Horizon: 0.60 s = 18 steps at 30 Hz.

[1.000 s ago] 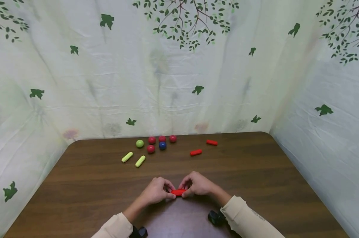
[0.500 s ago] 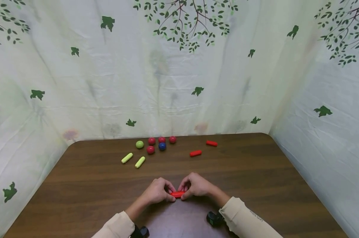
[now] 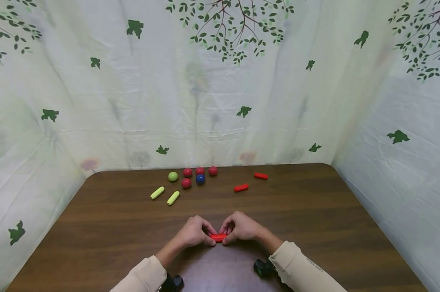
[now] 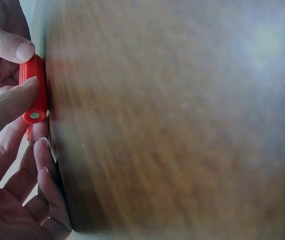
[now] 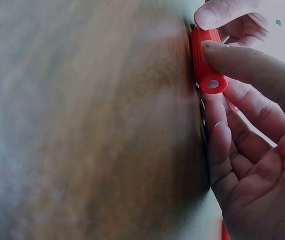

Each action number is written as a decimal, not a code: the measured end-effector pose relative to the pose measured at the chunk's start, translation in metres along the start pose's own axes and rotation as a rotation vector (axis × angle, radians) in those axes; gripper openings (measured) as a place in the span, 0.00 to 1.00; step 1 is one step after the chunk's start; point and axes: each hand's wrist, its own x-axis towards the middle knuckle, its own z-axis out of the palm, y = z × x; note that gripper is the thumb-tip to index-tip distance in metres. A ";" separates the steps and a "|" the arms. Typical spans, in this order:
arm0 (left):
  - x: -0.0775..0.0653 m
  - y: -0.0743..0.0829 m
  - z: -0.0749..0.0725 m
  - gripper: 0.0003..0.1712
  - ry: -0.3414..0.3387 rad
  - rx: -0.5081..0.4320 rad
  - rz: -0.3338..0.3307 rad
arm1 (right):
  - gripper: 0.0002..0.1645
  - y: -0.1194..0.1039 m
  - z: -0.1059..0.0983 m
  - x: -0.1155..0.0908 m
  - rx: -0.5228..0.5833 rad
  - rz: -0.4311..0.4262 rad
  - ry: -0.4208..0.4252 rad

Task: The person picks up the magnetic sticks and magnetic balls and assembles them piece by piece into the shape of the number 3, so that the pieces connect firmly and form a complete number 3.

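My left hand (image 3: 194, 234) and right hand (image 3: 243, 227) meet near the front middle of the table, both on one red magnetic stick (image 3: 218, 238). In the left wrist view the ribbed red stick (image 4: 40, 85) shows a silvery disc in its near end, and the left thumb lies along it. The right wrist view has the right thumb across the other end of the stick (image 5: 202, 55), with fingers behind it. Each hand pinches its own end between thumb and fingers. The stick is level and low at the tabletop; whether it touches the wood is unclear.
Two more red sticks (image 3: 241, 188) lie at the back right of the brown table (image 3: 315, 227). Two pale yellow sticks (image 3: 173, 198) are at back left. Behind them sit several red balls (image 3: 186, 183), a blue ball (image 3: 200, 179) and a green ball (image 3: 173, 176). Leaf-patterned cloth (image 3: 150, 101) surrounds the table.
Both hands keep their pinch on the red stick and stay almost in place. The whole head view shifts slightly; the other sticks and balls have not moved on the table.
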 end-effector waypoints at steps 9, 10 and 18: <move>0.000 -0.003 -0.001 0.10 -0.001 0.013 -0.003 | 0.10 -0.001 -0.001 0.001 0.013 0.010 -0.017; 0.000 -0.003 -0.001 0.10 -0.001 0.014 0.001 | 0.10 0.000 -0.001 0.002 0.017 0.008 -0.020; 0.001 -0.004 -0.002 0.10 -0.017 0.010 0.004 | 0.12 -0.001 -0.010 0.006 0.065 -0.006 -0.011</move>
